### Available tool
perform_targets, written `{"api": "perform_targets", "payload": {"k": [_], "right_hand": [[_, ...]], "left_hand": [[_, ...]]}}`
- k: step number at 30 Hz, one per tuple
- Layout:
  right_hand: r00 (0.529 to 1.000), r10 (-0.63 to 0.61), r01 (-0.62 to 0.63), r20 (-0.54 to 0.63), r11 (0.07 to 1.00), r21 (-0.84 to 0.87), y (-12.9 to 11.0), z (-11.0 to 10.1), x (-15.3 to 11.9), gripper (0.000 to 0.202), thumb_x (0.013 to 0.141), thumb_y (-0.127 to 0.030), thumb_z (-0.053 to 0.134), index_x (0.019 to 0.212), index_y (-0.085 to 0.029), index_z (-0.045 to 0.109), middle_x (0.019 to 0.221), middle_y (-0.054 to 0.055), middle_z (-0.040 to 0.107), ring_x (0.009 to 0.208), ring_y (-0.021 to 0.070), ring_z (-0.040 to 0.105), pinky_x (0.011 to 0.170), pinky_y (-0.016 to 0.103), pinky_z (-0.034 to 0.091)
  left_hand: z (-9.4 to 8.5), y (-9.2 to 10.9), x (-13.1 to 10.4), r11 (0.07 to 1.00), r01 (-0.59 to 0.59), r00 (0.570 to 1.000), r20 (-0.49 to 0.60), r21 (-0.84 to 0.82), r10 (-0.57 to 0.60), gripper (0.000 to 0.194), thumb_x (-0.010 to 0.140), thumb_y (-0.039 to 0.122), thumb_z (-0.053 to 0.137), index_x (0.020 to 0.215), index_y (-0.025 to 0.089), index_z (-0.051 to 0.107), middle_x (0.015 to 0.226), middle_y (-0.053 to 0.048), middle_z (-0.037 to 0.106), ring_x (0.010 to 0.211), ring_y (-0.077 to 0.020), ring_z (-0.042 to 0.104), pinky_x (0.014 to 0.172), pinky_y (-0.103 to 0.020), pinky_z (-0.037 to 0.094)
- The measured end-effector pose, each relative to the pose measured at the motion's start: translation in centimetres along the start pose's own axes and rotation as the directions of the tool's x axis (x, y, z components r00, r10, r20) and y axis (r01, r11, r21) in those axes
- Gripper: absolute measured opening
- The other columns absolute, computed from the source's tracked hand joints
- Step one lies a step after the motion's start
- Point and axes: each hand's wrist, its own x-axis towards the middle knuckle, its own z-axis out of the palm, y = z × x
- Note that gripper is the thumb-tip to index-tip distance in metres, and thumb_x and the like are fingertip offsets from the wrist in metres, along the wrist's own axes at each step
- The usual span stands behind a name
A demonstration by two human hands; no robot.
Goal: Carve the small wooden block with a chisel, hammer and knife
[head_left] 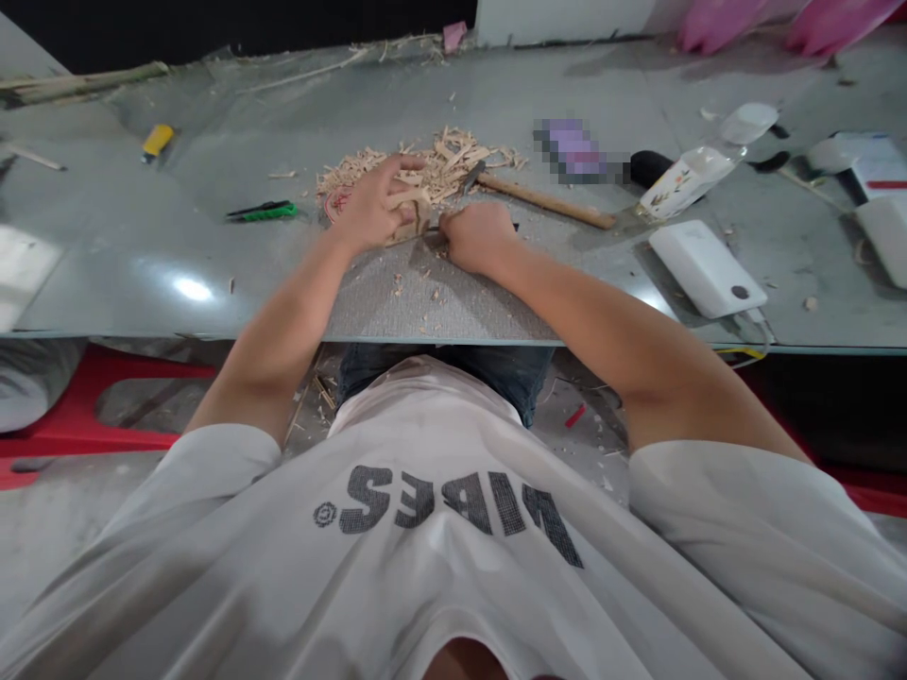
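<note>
A pale carved wood piece (412,210) lies on the mat, and my left hand (372,206) holds it, thumb and lower fingers against it with the index finger stretched out over it. Just to its right, my right hand (476,236) is closed round a narrow dark tool, most of which the fist hides; its thin blade points at the wood. A heap of wood shavings (453,156) lies behind both hands. The hammer (545,198) rests behind my right hand, its head in the shavings and its wooden handle slanting right.
A green cutter (265,212) and a yellow one (157,142) lie on the left. To the right are a blurred purple item (573,149), a clear bottle (691,179) and a white power bank (707,268) with a cable. The table's front edge (439,341) runs before my body.
</note>
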Motion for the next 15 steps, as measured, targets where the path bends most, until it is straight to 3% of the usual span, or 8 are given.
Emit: {"api": "perform_targets", "payload": {"k": [4, 9, 15], "right_hand": [[0.999, 0.040, -0.041, -0.017, 0.997, -0.071, 0.2, 0.0, -0.2, 0.052, 0.129, -0.044, 0.055, 0.164, -0.025, 0.088, 0.142, 0.025, 0.095, 0.128, 0.0479, 0.090, 0.103, 0.055, 0.064], [0.999, 0.018, -0.020, -0.027, 0.995, -0.099, 0.4, -0.5, -0.7, 0.057, 0.131, -0.039, 0.046, 0.174, -0.022, 0.079, 0.146, 0.025, 0.093, 0.132, 0.0475, 0.089, 0.101, 0.053, 0.063], [1.000, -0.015, 0.014, -0.008, 0.995, -0.102, 0.4, -1.1, -0.9, 0.058, 0.133, -0.040, 0.043, 0.174, -0.020, 0.078, 0.149, 0.024, 0.091, 0.137, 0.0465, 0.084, 0.107, 0.052, 0.059]], "left_hand": [[-1.1, -1.1, 0.4, 0.999, 0.022, 0.999, -0.031, -0.048, -0.024, 0.111, 0.059, 0.079, 0.116, 0.156, 0.043, 0.075, 0.141, 0.000, 0.094, 0.141, -0.0413, 0.082, 0.134, -0.074, 0.066], [-2.0, -1.3, 0.2, 0.997, 0.011, 0.999, -0.034, -0.075, -0.014, 0.120, 0.065, 0.094, 0.112, 0.165, 0.043, 0.070, 0.132, 0.000, 0.096, 0.133, -0.0413, 0.084, 0.125, -0.074, 0.069], [-1.6, -1.2, 0.2, 0.992, 0.064, 0.997, 0.044, -0.106, -0.060, 0.119, 0.063, 0.090, 0.110, 0.166, 0.049, 0.069, 0.141, 0.004, 0.094, 0.152, -0.0437, 0.076, 0.136, -0.077, 0.060]]}}
